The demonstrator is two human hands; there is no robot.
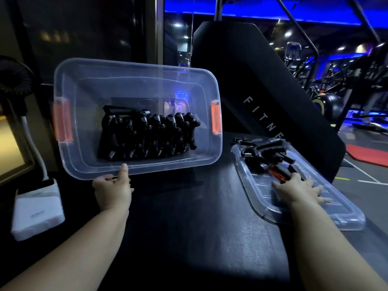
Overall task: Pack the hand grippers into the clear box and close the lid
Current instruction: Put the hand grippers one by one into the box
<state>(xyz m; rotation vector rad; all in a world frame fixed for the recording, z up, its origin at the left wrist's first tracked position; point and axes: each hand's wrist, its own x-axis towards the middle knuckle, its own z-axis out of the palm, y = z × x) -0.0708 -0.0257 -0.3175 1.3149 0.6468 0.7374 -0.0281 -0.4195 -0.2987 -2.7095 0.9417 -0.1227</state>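
Head view. Holds a clear, rectangular plastic storage box point(130, 85) tipped toward the camera with the left hand point(113, 190), thumb hooked over the near rim, fingers hidden beneath. Lays the right hand point(298, 190) flat, fingers spread, on a clear flat plastic lid point(336, 219) lying on the black textured tabletop point(189, 227) to the right. Touches an orange-handled hand gripper point(279, 170) with the fingertips, closing on nothing yet.

Shows a packed row of black spring hand grippers point(147, 135) inside the box, against its floor. Shows a loose heap of black hand grippers point(264, 152) on the far end of the lid.

As to the box: probably thin-walled and slightly flexible, weighted by the steel springs inside, so better set down flat or held at both ends than by one rim. As to the grippers: probably hard, stiff and sturdy, apt to snag by handles and springs. Best taken by one handle, one at a time. Needs the lid cleared before closing.

Counts one box, one lid and two orange latches point(63, 122), one per short end. Counts about seven grippers in the row and roughly four on the lid, the orange-handled one included. Cannot fix either total in the dim light.
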